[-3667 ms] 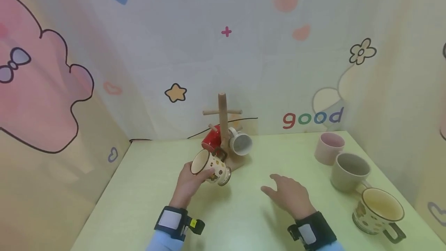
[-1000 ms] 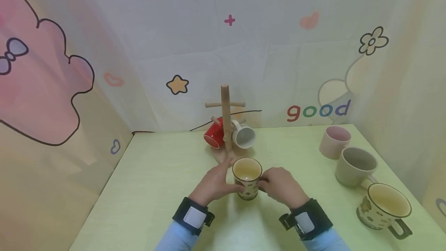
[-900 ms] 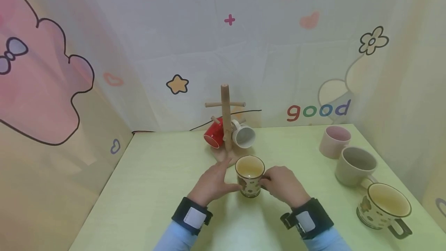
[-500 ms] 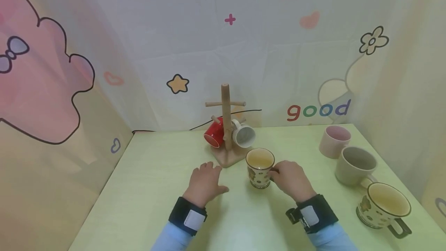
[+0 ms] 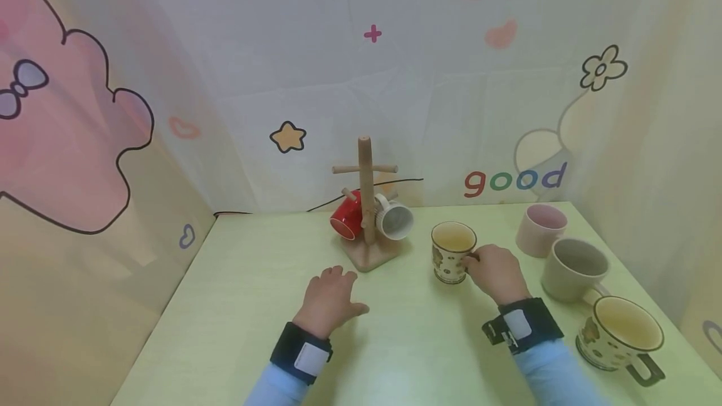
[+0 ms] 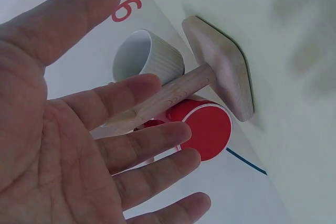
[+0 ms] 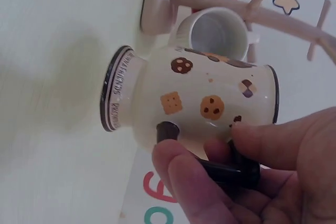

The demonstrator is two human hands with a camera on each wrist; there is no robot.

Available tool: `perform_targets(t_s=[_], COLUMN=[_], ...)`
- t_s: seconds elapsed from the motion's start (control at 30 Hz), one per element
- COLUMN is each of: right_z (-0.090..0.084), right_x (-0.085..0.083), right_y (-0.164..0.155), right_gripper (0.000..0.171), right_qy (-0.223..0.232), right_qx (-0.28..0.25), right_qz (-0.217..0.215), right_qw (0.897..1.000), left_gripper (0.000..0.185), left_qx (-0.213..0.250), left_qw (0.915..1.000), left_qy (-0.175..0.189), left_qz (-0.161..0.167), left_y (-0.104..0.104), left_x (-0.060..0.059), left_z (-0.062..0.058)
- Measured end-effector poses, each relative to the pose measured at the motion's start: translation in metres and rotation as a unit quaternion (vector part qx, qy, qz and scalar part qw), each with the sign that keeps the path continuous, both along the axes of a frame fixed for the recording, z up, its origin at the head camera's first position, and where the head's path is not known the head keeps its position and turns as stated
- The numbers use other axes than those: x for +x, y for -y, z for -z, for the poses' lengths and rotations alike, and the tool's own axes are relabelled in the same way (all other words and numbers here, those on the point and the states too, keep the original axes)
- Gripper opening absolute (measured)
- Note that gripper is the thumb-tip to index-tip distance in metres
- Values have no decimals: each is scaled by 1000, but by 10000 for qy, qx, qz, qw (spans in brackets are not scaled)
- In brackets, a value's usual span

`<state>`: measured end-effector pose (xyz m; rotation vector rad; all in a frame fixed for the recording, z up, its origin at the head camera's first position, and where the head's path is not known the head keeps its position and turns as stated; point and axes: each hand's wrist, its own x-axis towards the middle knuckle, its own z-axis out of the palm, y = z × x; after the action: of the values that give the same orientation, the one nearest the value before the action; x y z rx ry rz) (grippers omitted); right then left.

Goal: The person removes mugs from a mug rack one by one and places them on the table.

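Note:
My right hand (image 5: 496, 273) grips the dark handle (image 7: 228, 171) of a cream mug (image 5: 449, 257) printed with cookies. The mug is upright, right of the wooden mug tree; whether its base touches the table I cannot tell. My left hand (image 5: 327, 302) is over the table in front of the tree, fingers spread, holding nothing. On the mug tree (image 5: 366, 205) hang a red mug (image 5: 346, 217) at left and a ribbed white mug (image 5: 395, 221) at right. The left wrist view shows the open palm (image 6: 63, 150) with the tree behind it.
Along the table's right side stand a pink mug (image 5: 536, 234), a grey mug (image 5: 570, 274) and another cookie-printed mug (image 5: 612, 343) with a dark handle. A printed curtain (image 5: 271, 67) hangs behind the table (image 5: 254, 268). The tree's upper pegs (image 5: 345, 169) hold no mugs.
The cookie-printed mug went from my left hand near the tree to between both hands. The left hand let go and drew back left; the right hand carried the mug right by its handle.

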<state>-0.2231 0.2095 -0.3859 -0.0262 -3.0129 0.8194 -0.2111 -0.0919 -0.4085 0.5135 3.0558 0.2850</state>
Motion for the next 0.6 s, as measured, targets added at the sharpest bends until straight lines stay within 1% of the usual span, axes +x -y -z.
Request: perform_targets(t_s=[0.2,0.47,0.6], right_z=[5,18,23], right_x=[-15,-35,-43], right_y=[-21,-48,-57], right_gripper=[29,35,33], right_qy=[-43,2,-192], right_qx=[-85,-208,-259], right_qz=[348,761,1145], right_qw=[9993,9969,9929], left_gripper=[58,59,60], left_qx=[41,100,147], left_qw=[10000,9999,9998], left_qy=[-14,92,131], left_qz=[27,0,-3], left_y=[2,4,4], left_x=[-1,1,1], left_z=[1,4,6])
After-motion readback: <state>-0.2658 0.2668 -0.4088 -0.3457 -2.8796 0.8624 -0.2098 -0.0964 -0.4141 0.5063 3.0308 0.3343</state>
